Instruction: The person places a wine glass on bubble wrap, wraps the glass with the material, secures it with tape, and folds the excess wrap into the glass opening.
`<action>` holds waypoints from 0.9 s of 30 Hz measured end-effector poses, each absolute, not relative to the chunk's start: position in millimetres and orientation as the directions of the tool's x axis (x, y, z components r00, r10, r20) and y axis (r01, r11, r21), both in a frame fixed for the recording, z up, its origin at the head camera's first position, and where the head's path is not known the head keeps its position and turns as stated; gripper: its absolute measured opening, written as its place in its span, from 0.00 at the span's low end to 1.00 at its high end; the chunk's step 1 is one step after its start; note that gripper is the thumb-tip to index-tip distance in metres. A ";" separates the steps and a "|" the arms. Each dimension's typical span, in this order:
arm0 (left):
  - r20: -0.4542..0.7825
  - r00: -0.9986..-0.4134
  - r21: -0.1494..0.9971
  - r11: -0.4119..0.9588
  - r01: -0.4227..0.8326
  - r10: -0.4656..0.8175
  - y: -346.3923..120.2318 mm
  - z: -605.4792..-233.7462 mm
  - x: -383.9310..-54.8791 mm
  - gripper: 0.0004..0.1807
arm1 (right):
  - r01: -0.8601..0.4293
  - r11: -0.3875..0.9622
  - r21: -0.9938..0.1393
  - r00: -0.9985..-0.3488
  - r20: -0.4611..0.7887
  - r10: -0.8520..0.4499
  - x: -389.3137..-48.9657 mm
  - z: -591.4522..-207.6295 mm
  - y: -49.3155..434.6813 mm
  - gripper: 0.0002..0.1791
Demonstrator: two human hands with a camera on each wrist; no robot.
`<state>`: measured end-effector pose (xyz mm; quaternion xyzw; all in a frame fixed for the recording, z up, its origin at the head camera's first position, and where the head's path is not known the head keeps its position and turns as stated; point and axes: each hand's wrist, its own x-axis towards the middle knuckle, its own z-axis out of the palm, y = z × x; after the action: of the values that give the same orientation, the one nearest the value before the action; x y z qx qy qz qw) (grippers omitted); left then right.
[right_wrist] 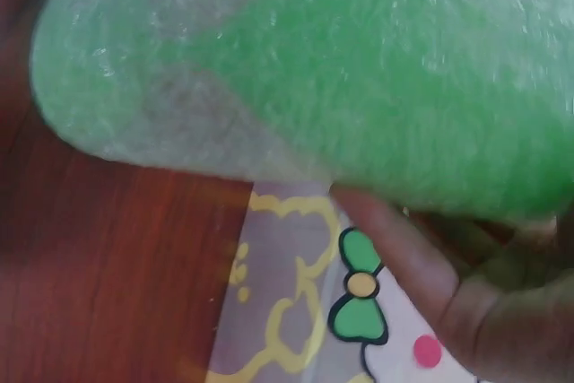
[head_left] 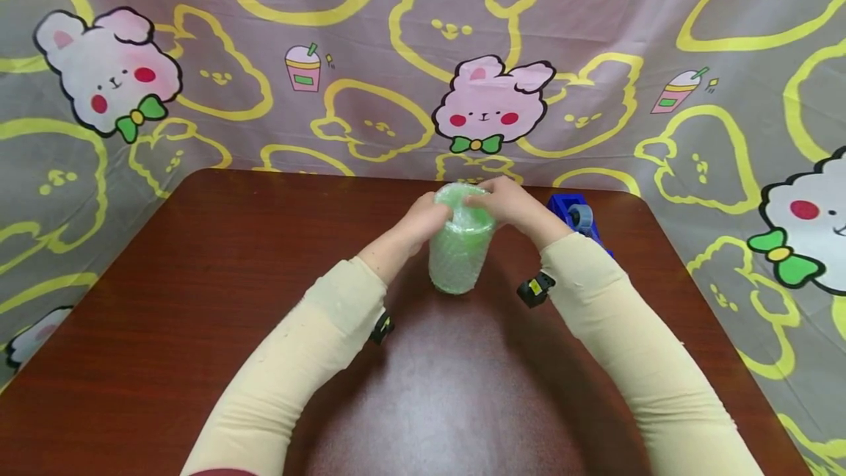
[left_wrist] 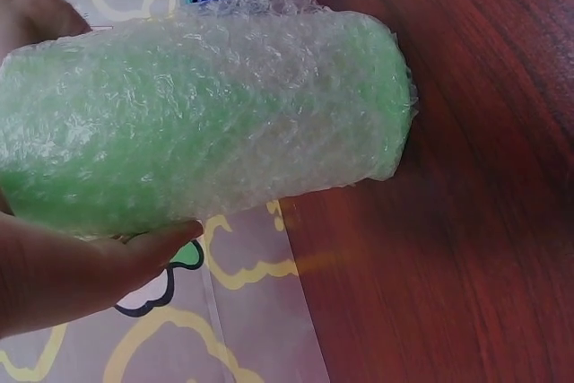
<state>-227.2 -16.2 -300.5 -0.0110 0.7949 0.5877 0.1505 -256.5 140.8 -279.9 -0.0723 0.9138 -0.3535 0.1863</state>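
A green-and-clear cup wrapped in bubble wrap [head_left: 461,259] is upright at the middle of the table, its open top facing up. Whether its base touches the wood or hovers slightly, I cannot tell. My left hand [head_left: 423,220] grips the left side of the top, thumb at the rim. On the opposite side my right hand [head_left: 514,206] holds the same rim, with its thumb tucked over the opening. The wrapped cup [left_wrist: 224,114] fills much of the left wrist view, with left-hand fingers [left_wrist: 148,253] along its side. Bubble wrap [right_wrist: 377,69] also covers most of the right wrist view.
A blue tape dispenser [head_left: 563,204] with a roll of tape [head_left: 581,217] stands at the back right, partly behind the right forearm. The brown wooden table [head_left: 198,300] ends at a patterned cloth backdrop [head_left: 370,42] behind and at the sides.
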 end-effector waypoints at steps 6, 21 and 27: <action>-0.258 -0.958 0.927 0.311 -0.210 0.122 -16.9 -303.0 -227.4 0.24 | -0.066 0.477 -0.876 -0.789 -0.247 -0.563 -251.9 -288.7 170.5 0.36; -0.007 -0.902 0.906 0.385 0.177 0.431 -51.9 -327.4 -229.9 0.38 | -0.266 0.494 -0.828 -0.823 -0.071 -0.563 -246.6 -313.8 179.5 0.43; 0.125 -0.919 0.846 0.443 0.296 0.375 -57.0 -336.5 -237.0 0.39 | -0.267 0.493 -0.828 -0.829 -0.064 -0.556 -253.6 -313.8 173.3 0.43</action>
<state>-237.0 -57.0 -336.5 0.1978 0.8486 0.4891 0.0405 -253.6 173.3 -313.8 -0.2425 0.8484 -0.4412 0.1636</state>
